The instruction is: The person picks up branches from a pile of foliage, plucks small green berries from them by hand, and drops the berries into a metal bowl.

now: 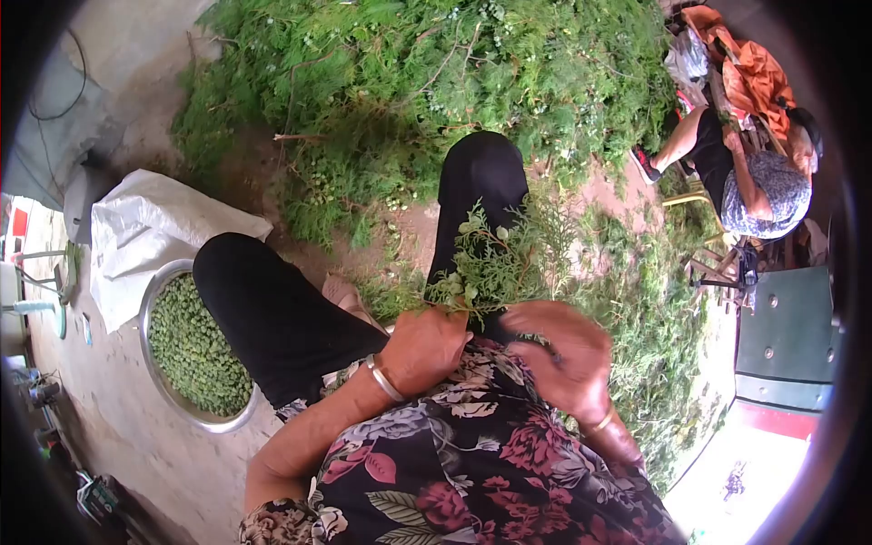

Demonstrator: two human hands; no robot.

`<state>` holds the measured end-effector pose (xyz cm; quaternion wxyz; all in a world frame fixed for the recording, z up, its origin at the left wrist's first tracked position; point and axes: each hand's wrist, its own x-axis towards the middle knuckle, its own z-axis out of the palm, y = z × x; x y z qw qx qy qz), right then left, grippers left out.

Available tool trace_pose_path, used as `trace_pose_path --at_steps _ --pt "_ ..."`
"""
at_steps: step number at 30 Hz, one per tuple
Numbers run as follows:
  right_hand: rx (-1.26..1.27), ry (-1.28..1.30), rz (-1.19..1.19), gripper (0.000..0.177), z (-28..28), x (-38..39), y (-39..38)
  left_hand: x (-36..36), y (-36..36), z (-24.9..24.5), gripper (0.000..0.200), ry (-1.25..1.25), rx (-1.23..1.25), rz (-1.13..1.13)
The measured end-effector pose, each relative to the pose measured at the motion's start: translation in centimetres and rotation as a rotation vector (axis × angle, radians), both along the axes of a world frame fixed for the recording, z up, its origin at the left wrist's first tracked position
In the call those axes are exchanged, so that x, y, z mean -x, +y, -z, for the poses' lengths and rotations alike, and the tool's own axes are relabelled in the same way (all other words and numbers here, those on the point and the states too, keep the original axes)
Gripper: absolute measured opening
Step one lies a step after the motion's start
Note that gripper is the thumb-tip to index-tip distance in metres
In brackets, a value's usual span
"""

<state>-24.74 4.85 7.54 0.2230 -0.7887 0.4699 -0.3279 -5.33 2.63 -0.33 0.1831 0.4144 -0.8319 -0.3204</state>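
My left hand (427, 347), with a silver bangle at its wrist, is closed round the lower end of a leafy green conifer sprig (498, 259). The sprig points up and away over my dark-trousered knee, with pale round cones among its leaves. Just right of it is my right hand (570, 356), smeared by motion, its fingers bent towards the stem. A small dark spot shows by its thumb, too blurred to name. To my left stands a round metal basin (148, 352) holding many small green cones (202, 350).
A big heap of cut conifer branches (391, 82) lies ahead, and more cuttings (636, 336) spread to the right. A white sack (145, 227) lies beside the basin. Another person (758, 186) sits at the far right near an orange cloth (754, 68).
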Motion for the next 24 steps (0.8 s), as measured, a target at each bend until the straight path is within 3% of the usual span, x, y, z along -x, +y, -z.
trace_pose_path --at_steps 1,3,7,9,11,15,22,24 --pt "0.005 0.001 0.001 0.027 0.8 -0.6 -0.6 -0.1 0.0 -0.1 0.03 -0.027 -0.02 0.031" --pt "0.134 0.236 0.088 0.024 3.9 -1.1 -1.5 -0.5 -0.1 -0.5 0.029 -0.055 -0.038 0.055" --pt "0.063 0.315 0.207 0.018 4.1 -1.4 -1.6 -1.2 0.2 -0.7 0.029 -0.052 -0.036 0.15" --pt "0.062 0.35 0.212 0.014 3.6 -1.6 -1.8 -1.1 0.3 -0.4 0.029 -0.003 0.006 0.167" --pt "0.06 0.621 0.196 0.012 2.8 -1.8 -2.1 -0.8 0.4 -0.2 0.033 -0.002 0.071 0.203" --pt "0.182 0.699 0.136 0.01 4.2 -1.0 -2.5 -1.1 0.1 -0.8 0.036 -0.007 0.003 0.223" --pt "0.287 0.396 0.244 0.015 6.7 -1.1 -2.5 -1.3 -0.1 1.1 0.028 0.043 0.007 0.225" --pt "0.107 0.207 0.377 0.016 7.4 -1.3 -2.2 -1.2 -0.7 2.4 0.024 0.031 -0.006 0.234"
